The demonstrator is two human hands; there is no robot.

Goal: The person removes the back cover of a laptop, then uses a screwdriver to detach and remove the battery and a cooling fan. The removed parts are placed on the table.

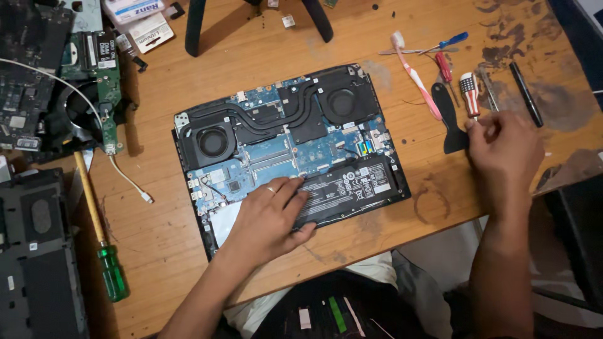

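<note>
The left hand lies flat on the opened laptop, while at its three o'clock the right hand pinches a striped-handled screwdriver whose long axis points to twelve.

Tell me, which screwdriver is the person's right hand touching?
The right hand touches the stubby stars-and-stripes screwdriver. The red one, blue one and long green-handled one lie untouched.

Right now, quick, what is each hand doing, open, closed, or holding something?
Left hand: open, resting flat on the laptop battery.
Right hand: fingers curled at the small screwdriver; a firm grip cannot be told.
</note>
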